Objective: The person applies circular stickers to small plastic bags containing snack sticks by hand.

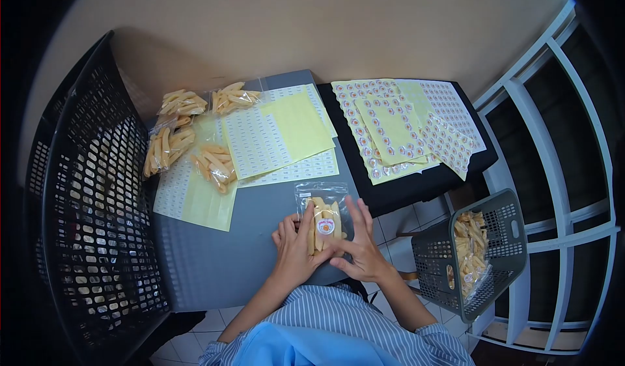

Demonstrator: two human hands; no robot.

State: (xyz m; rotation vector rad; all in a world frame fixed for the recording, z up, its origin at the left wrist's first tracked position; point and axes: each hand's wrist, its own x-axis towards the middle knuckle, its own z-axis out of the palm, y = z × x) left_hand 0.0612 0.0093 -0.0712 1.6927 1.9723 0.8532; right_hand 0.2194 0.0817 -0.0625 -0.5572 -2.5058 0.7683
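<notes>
A clear zip bag of pale yellow snack sticks (317, 245) lies at the front edge of the grey table (228, 262), its zip end pointing away from me. On it is a round red-and-white sticker (325, 226), and a small white label (305, 195) sits near the zip. My left hand (294, 247) grips the bag's left side, the thumb along its lower part. Over the right side spreads my right hand (361, 247), fingers apart, with fingertips right at the bag below the sticker.
Several filled bags (170, 146) and label sheets (280, 135) lie at the back left, beside a tall black basket (104, 190). Round-sticker sheets (397, 122) cover a black surface on the right. Lower right stands a grey basket (433, 262) holding bags.
</notes>
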